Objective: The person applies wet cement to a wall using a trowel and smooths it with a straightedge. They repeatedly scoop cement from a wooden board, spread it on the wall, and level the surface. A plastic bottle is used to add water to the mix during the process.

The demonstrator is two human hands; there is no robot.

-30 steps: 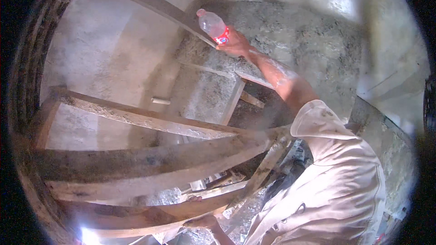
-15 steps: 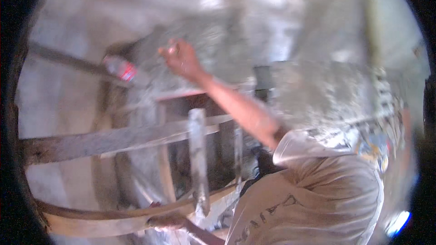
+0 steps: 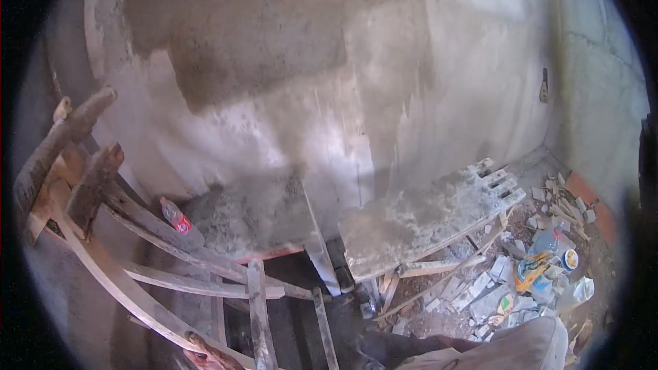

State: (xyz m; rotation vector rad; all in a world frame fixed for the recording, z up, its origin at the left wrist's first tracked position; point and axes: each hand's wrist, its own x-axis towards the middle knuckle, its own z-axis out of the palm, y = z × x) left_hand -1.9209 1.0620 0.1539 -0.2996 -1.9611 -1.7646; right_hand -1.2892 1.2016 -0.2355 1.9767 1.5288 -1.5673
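At the lower left edge, my left hand (image 3: 211, 355) closes over a curved-looking wooden rail (image 3: 130, 296) of a rough timber frame; its palm is cut off by the picture's lower edge. My right hand does not show; a pale shirt (image 3: 524, 348) and a dim stretch of arm (image 3: 449, 344) appear at the bottom. Beyond the frame, a clear plastic bottle (image 3: 179, 220) with a red label leans beside a grey mortar-covered slab (image 3: 253, 218). An upright wooden post (image 3: 260, 318) stands to the right of my left hand.
A second mortar-covered slab (image 3: 425, 216) with hollow ends lies right of centre. Rubble (image 3: 480, 294), sticks and plastic packaging (image 3: 531, 270) cover the floor at right. Thick timbers (image 3: 68, 157) jut up at left. Patchy damp plaster darkens the wall (image 3: 260, 27) behind.
The view has swung, showing more wall and rubble. My right arm, stretched out toward the bottle before, has dropped back and its hand is out of sight. My left hand stays on the rail.
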